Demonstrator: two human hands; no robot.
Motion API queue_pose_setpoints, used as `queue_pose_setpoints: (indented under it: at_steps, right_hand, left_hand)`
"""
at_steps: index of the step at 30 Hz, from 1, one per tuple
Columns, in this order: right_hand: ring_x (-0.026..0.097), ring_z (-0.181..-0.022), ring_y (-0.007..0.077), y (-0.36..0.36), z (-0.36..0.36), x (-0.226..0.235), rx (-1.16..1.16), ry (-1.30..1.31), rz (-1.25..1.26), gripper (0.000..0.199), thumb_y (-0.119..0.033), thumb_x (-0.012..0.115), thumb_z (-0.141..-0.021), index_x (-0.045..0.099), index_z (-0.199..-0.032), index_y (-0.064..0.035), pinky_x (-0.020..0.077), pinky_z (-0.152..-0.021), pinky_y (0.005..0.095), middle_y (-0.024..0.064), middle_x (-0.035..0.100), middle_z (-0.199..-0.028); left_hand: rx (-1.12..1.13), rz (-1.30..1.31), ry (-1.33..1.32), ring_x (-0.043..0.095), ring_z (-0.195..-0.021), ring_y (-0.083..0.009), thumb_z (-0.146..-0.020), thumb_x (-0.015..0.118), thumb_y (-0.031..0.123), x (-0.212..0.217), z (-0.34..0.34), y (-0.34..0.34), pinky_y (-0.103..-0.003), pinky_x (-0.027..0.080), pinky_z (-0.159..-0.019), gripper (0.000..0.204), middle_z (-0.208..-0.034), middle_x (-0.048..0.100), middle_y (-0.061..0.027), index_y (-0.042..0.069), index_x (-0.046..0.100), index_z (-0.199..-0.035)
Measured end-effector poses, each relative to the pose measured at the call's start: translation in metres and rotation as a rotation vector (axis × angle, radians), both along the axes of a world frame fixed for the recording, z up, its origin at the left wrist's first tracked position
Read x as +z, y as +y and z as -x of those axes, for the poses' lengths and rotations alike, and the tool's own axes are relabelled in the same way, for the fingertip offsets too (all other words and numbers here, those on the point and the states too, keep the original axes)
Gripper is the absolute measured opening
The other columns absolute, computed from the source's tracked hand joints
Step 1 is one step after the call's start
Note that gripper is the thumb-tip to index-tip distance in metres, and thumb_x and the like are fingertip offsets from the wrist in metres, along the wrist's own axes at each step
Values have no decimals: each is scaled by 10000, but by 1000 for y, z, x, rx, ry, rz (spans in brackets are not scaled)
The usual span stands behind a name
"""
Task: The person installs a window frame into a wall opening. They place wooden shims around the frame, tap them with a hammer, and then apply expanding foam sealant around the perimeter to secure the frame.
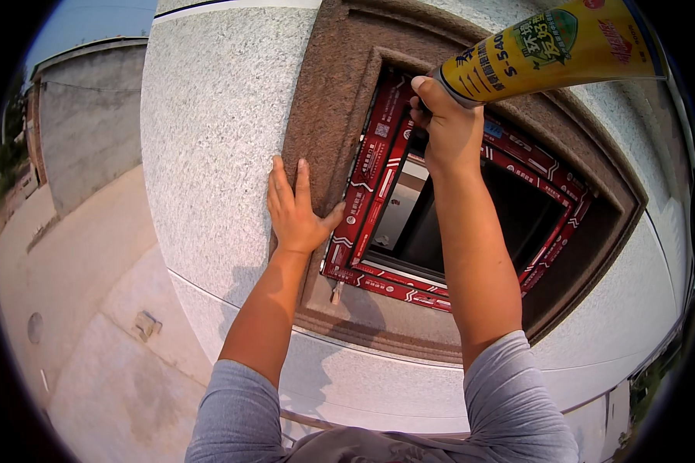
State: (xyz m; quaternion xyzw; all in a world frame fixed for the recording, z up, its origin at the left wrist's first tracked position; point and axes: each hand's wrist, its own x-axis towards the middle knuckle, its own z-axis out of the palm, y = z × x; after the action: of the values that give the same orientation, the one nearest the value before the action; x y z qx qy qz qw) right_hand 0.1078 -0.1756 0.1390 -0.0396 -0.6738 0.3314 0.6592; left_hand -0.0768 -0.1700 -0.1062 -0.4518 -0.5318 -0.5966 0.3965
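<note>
My right hand (pixel 449 127) is closed round the grey-rimmed lower end of a large yellow foam spray can (pixel 552 50). The can tilts up to the right, and its outlet is hidden behind my hand. In front of it is a window frame (pixel 363 193) covered in red printed protective film. To the left, my left hand (pixel 295 216) lies with fingers spread on the brown stone surround (pixel 324 92), its thumb reaching toward the frame's left edge. A small wedge-like piece (pixel 337 292) sits under the frame's lower left corner.
Speckled white wall panels (pixel 216 123) surround the brown opening. Dark glass (pixel 517 208) fills part of the frame. Far below at left lies a concrete yard (pixel 116 370) with a broken block (pixel 147 326), and a grey wall (pixel 93 123) stands beyond.
</note>
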Motion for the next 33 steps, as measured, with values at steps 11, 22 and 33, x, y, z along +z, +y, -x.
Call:
queue_pose_setpoints:
  at_steps: [11,22,33]
  right_hand:
    - [783,-976,273,-5,-50,2,125,-33,135,295,-161,816,-931,678,-1158,-32,669,-847,413,90,741,-1063]
    - [782,-969,288,0,-104,6,48,-40,176,324,-237,807,-939,689,-1146,-18,639,-823,381,140,756,-1090]
    - [743,-916,256,32,-99,22,171,2,183,294,-237,794,-938,679,-1091,-14,561,-756,335,127,742,-997]
  left_hand:
    - [13,-25,14,363,-1513,-582,-727,916,470,0,0,3,-667,355,-1214,1150,-1726,257,-364,99,400,-1686]
    - [17,-17,18,339,-1540,-568,-731,921,431,1,-2,3,-663,347,-1222,1114,-1728,248,-358,81,426,-1667]
    - [-4,6,21,306,-1566,-562,-729,945,392,2,-4,-1,-667,322,-1240,1130,-1734,234,-357,85,408,-1674]
